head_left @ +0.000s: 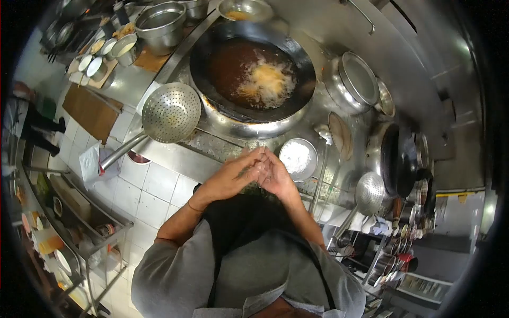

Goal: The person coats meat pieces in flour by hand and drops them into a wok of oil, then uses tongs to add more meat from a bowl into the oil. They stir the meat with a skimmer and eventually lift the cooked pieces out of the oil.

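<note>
My left hand (pixel 232 177) and my right hand (pixel 275 175) meet in front of my apron, at the stove's front edge. My left fingers stretch toward the right hand, touching or nearly touching it. The right palm is turned up and slightly cupped, with whitish traces on it. Neither hand visibly holds anything. Just right of my right hand stands a metal bowl (pixel 313 170) of white powder (pixel 297 156). Beyond the hands, a large black wok (pixel 199 69) holds dark oil, where a yellow-golden piece of food (pixel 269 77) bubbles.
A big perforated skimmer (pixel 171 113) rests left of the wok, its handle jutting over the floor. A smaller skimmer (pixel 369 193), a ladle (pixel 323 132) and metal pots (pixel 354 85) are on the right. At the back left stand a stockpot (pixel 160 29) and several small containers. Another person's legs (pixel 40 127) show far left.
</note>
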Demonstrator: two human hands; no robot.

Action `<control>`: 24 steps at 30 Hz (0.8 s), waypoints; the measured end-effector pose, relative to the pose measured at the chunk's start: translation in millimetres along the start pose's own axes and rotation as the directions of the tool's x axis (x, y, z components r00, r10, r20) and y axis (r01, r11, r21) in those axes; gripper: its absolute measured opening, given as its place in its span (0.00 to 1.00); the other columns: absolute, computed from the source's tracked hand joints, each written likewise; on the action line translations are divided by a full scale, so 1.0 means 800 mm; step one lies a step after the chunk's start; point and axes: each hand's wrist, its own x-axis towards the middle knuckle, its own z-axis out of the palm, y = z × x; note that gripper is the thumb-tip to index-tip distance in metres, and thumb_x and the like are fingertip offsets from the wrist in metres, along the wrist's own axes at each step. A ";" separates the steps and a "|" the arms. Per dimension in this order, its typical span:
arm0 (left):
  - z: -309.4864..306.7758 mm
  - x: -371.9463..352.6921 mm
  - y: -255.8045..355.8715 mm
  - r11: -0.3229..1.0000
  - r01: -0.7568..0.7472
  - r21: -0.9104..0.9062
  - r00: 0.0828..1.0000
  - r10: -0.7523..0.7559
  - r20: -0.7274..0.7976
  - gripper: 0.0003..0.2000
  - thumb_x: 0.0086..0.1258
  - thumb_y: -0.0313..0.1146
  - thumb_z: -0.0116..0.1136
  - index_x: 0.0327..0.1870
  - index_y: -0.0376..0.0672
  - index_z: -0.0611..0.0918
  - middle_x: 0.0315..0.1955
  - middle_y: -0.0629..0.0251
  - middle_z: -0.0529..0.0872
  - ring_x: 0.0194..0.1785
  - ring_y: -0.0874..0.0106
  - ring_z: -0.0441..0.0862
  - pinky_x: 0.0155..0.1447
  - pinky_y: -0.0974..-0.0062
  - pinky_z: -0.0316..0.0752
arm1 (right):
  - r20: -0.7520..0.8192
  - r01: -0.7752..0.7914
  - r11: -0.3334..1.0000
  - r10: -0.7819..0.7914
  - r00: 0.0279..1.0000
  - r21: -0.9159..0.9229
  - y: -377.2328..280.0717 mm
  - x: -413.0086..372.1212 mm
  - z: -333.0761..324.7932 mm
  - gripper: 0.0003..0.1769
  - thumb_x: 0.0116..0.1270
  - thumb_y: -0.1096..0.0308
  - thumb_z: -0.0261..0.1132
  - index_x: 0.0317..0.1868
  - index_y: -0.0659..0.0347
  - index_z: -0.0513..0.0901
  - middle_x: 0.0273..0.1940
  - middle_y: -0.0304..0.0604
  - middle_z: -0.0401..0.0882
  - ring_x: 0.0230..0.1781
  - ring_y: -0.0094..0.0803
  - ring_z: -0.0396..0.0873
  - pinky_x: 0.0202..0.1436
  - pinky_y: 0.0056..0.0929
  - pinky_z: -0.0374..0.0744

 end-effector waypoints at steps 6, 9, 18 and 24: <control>-0.019 -0.061 -0.018 0.999 0.052 0.011 0.900 -0.043 -0.434 0.21 0.73 0.37 0.53 0.63 0.36 0.73 0.57 0.58 0.78 0.62 0.68 0.73 0.66 0.70 0.63 | -0.140 0.132 0.516 -0.455 0.879 -0.846 -0.039 -0.012 0.030 0.24 0.74 0.50 0.55 0.20 0.51 0.66 0.15 0.28 0.58 0.15 0.18 0.57 0.17 0.21 0.58; -0.016 -0.095 -0.030 0.971 0.086 -0.224 0.819 -0.197 -0.538 0.17 0.73 0.35 0.54 0.58 0.34 0.76 0.52 0.60 0.81 0.58 0.71 0.75 0.64 0.73 0.66 | 0.628 0.386 -0.494 -0.616 0.477 -0.779 -0.117 0.015 0.052 0.05 0.67 0.76 0.58 0.42 0.66 0.71 0.40 0.47 0.71 0.36 0.35 0.72 0.44 0.30 0.73; -0.014 -0.138 -0.025 0.929 0.067 -0.364 0.741 -0.291 -0.605 0.14 0.74 0.33 0.54 0.53 0.31 0.77 0.48 0.60 0.83 0.53 0.73 0.78 0.59 0.76 0.70 | 0.382 -0.006 -0.418 -0.835 0.397 -0.908 -0.281 0.118 -0.028 0.18 0.62 0.75 0.62 0.53 0.66 0.79 0.32 0.56 0.83 0.36 0.45 0.83 0.42 0.36 0.79; -0.060 -0.148 -0.032 0.937 0.080 -0.341 0.731 -0.288 -0.618 0.13 0.74 0.31 0.53 0.52 0.33 0.78 0.47 0.62 0.83 0.53 0.73 0.78 0.59 0.75 0.70 | 0.288 -0.101 -0.317 -0.930 0.227 -0.943 -0.200 0.009 -0.092 0.14 0.61 0.69 0.65 0.46 0.65 0.83 0.40 0.57 0.82 0.38 0.49 0.82 0.45 0.37 0.78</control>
